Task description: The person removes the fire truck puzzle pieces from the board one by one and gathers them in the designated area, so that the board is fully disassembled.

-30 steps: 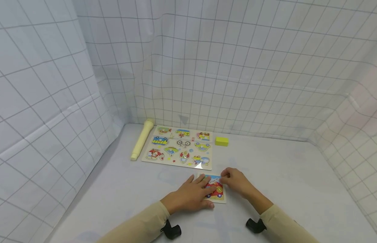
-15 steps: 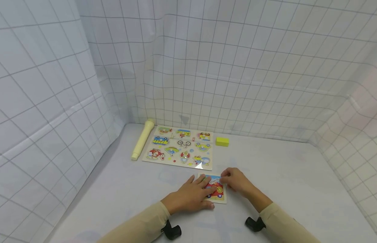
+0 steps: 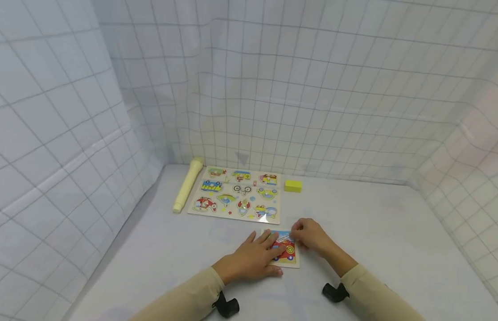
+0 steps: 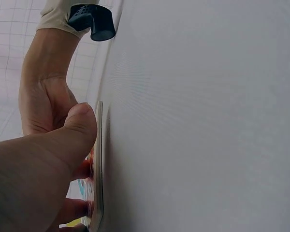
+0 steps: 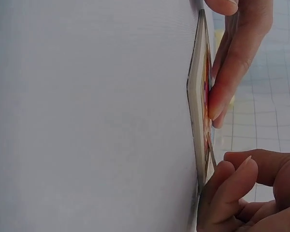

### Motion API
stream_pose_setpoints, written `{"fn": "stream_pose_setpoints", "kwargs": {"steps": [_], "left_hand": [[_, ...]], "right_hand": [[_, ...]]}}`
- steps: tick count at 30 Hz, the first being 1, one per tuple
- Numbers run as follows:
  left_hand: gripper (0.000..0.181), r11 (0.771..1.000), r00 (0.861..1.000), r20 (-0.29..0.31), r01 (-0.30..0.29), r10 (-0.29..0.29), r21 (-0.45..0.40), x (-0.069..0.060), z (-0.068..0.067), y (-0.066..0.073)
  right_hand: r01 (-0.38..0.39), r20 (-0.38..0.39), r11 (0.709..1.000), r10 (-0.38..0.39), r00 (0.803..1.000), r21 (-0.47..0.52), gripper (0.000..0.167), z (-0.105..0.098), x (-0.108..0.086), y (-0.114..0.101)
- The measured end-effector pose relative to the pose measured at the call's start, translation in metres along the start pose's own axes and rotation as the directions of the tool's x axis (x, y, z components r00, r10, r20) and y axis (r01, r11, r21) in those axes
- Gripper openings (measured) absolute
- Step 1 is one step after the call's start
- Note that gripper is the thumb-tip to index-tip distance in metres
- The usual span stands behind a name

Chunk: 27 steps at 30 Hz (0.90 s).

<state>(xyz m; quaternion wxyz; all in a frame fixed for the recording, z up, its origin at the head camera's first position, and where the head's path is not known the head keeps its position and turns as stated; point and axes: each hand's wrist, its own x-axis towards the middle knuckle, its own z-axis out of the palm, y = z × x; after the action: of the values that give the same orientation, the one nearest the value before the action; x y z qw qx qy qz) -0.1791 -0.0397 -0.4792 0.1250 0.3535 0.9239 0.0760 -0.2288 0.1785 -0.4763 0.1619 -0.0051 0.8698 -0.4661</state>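
A small square jigsaw puzzle [image 3: 290, 257] with a red fire truck on a blue sky lies in a pale wooden frame on the white table. My left hand [image 3: 253, 257] rests on its left part, fingers spread, fingertips pressing the picture. At the top right corner, the thumb and fingers of my right hand [image 3: 310, 236] pinch a thin puzzle piece [image 5: 212, 153]. In the right wrist view this piece tilts up out of the frame on the right hand's side. My left palm and fingers hide the left side of the picture.
A wooden peg puzzle board [image 3: 253, 199] with vehicle shapes lies behind the small puzzle. A cream stick with a wide end [image 3: 187, 185] lies at its left, and a yellow block [image 3: 293, 186] stands at its right. White gridded cloth walls [image 3: 313, 89] surround the table.
The right hand has risen slightly at the top right corner, and the piece there appears more tilted. The left hand stays in place on the puzzle.
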Motion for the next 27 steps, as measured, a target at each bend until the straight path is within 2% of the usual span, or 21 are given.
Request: {"fn": "stream_pose_setpoints", "kwargs": {"steps": [9, 18, 27], "left_hand": [[0.07, 1.0, 0.999, 0.034, -0.008, 0.008, -0.016, -0.003, -0.002, -0.001], [0.07, 1.0, 1.0, 0.02, -0.017, 0.017, -0.013, -0.003, -0.002, -0.002], [0.07, 1.0, 1.0, 0.012, -0.013, 0.013, 0.004, -0.003, 0.001, -0.003]], "right_hand": [[0.01, 0.008, 1.0, -0.01, 1.0, 0.019, 0.007, -0.004, 0.002, 0.0], [-0.019, 0.078, 0.989, 0.007, 0.997, 0.144, 0.014, -0.01, 0.002, 0.003], [-0.006, 0.103, 0.983, -0.013, 0.995, 0.181, 0.017, -0.012, 0.003, 0.003]]}}
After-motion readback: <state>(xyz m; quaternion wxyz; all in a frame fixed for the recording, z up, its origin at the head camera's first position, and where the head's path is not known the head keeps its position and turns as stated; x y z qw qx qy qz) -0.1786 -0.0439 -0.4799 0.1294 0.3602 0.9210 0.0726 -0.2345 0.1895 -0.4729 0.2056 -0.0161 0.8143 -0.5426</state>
